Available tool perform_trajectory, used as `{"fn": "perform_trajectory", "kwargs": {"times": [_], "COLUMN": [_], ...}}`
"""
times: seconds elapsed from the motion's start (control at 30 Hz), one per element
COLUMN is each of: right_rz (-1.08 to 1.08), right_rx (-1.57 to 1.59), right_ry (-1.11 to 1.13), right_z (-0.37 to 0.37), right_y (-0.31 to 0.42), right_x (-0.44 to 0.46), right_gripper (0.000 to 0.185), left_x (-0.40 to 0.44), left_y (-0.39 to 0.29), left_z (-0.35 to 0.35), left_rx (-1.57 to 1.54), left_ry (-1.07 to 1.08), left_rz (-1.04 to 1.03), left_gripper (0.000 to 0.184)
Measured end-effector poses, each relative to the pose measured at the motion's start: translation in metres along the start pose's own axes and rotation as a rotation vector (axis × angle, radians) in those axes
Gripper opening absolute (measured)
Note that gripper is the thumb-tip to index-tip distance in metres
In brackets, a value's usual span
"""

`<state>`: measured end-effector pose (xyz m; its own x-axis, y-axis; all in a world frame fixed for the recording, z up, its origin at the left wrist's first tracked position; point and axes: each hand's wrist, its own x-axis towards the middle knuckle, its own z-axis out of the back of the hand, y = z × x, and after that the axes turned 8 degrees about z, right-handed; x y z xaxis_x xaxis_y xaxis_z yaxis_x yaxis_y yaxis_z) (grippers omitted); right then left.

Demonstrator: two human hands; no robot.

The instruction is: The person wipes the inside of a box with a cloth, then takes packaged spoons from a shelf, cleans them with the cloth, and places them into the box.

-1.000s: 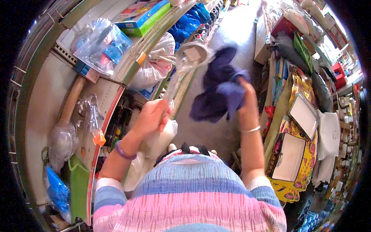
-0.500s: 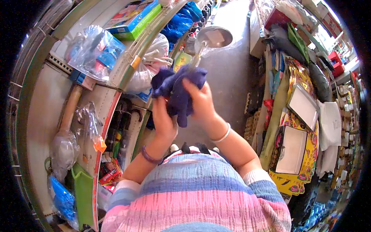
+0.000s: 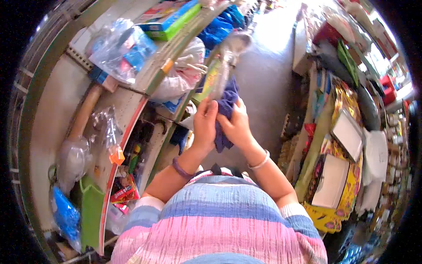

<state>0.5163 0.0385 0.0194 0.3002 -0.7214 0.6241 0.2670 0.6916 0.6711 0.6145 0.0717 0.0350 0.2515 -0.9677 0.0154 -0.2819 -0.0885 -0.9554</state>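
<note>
The left hand [image 3: 205, 125] grasped a plastic-wrapped ladle [image 3: 224, 70]. The right hand [image 3: 237, 125] clutched a purple cloth [image 3: 227, 102] beside it.

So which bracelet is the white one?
The white bracelet sits just below the right hand, which holds the cloth; the other bracelet, just below the left hand, is purple.

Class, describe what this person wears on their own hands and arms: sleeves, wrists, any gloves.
The left hand and right hand are ungloved. A purple bracelet circles the left wrist, a pale bangle the right. The sleeves have white, blue and pink bands and leave the forearms bare.
</note>
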Motion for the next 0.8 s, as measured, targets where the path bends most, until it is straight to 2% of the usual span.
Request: {"fn": "perform_trajectory", "kwargs": {"times": [0.07, 0.1, 0.13, 0.2, 0.27, 0.33, 0.4, 0.47, 0.5, 0.53, 0.6, 0.63, 0.67, 0.7, 0.8], "right_rz": [-0.285, -0.342, -0.409, -0.487, -0.534, -0.507, -0.389, -0.366, -0.305, -0.145, -0.004, 0.024, 0.052, 0.08, -0.111], "right_rx": [0.417, 0.551, 0.679, 0.728, 0.817, 0.804, 0.553, 0.456, 0.342, 0.252, 0.137, 0.099, 0.061, 0.025, 0.151], "right_ry": [0.038, -0.029, -0.092, -0.078, -0.154, -0.13, -0.057, 0.088, 0.212, 0.264, 0.439, 0.446, 0.453, 0.458, 0.575], "right_z": [-0.005, -0.011, -0.016, -0.017, -0.02, -0.014, -0.01, -0.007, -0.005, -0.01, -0.017, -0.022, -0.026, -0.031, -0.039], "right_y": [-0.003, -0.002, 0.0, 0.004, -0.001, -0.005, -0.007, 0.008, 0.011, 0.014, 0.023, 0.028, 0.032, 0.034, 0.031], "right_x": [-0.011, -0.015, -0.017, -0.012, -0.008, -0.001, 0.007, 0.014, 0.016, 0.017, 0.017, 0.016, 0.016, 0.015, 0.011], "right_gripper": [0.032, 0.03, 0.028, 0.026, 0.02, 0.018, 0.017, 0.019, 0.025, 0.03, 0.031, 0.03, 0.03, 0.029, 0.031], "left_x": [0.009, 0.014, 0.013, 0.008, 0.005, 0.004, 0.006, 0.013, 0.02, 0.022, 0.03, 0.035, 0.028, 0.025, 0.019], "left_y": [0.009, 0.014, 0.009, -0.005, -0.007, -0.01, -0.02, -0.031, -0.031, -0.031, -0.028, -0.017, -0.027, -0.031, -0.032], "left_z": [0.013, 0.02, 0.023, 0.019, 0.027, 0.036, 0.054, 0.073, 0.082, 0.087, 0.093, 0.102, 0.099, 0.101, 0.109], "left_rx": [0.092, 0.25, 0.389, 0.419, 0.669, 0.856, 0.915, 0.74, 0.595, 0.499, 0.306, 0.286, 0.25, 0.172, -0.033], "left_ry": [-0.06, -0.034, -0.046, -0.077, -0.014, -0.014, -0.083, -0.092, -0.047, -0.024, 0.017, 0.042, -0.047, -0.07, -0.129], "left_rz": [-0.058, -0.236, -0.295, -0.252, -0.266, -0.474, -0.619, -0.344, -0.272, -0.231, -0.163, -0.062, -0.062, -0.004, 0.077], "left_gripper": [0.028, 0.028, 0.026, 0.023, 0.023, 0.031, 0.041, 0.051, 0.049, 0.046, 0.039, 0.027, 0.018, 0.015, 0.008]}}
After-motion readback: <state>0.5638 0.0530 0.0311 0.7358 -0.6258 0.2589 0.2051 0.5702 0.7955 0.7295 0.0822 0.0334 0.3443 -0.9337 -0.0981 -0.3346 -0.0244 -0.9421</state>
